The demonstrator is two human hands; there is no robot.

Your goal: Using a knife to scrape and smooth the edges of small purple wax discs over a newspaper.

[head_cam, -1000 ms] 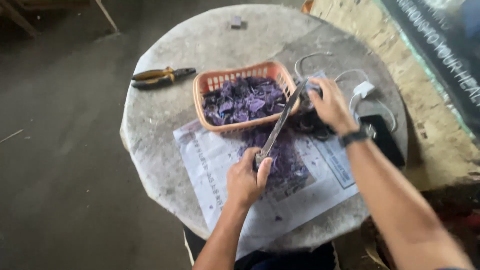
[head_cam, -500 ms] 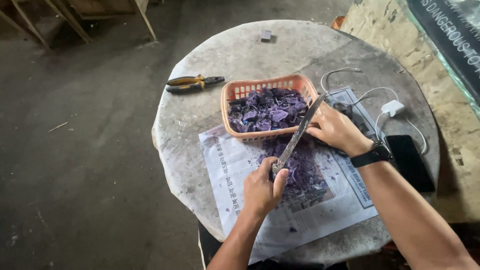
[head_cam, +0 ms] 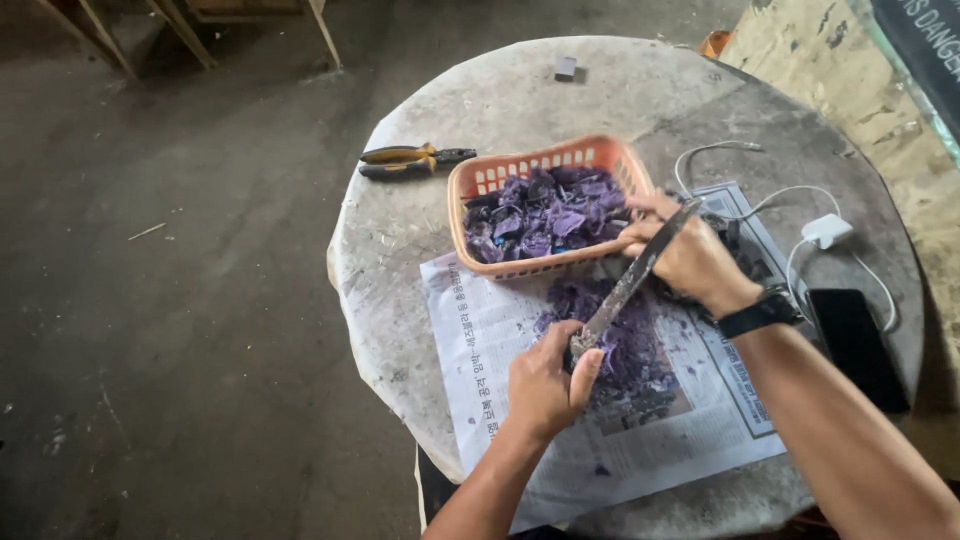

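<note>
A: Grip status: the left hand (head_cam: 545, 385) is closed around the handle end of a long flat file (head_cam: 628, 283); the right hand (head_cam: 683, 255) is closed over the far end, apparently pressing a dark piece beneath it, though that piece is mostly hidden.

B: Location of the file?

A: Slanted above the newspaper (head_cam: 520, 345), over a heap of purple shavings (head_cam: 625, 345).

B: Progress?

A: Judged partial. The shavings heap is sizeable, yet the orange basket (head_cam: 478, 183) just beyond holds many whole purple chunks (head_cam: 545, 212).

B: Surroundings?

A: Pliers (head_cam: 402, 161), a white charger (head_cam: 826, 230) and a black phone (head_cam: 858, 345) lie on the round stone table (head_cam: 520, 100).
</note>
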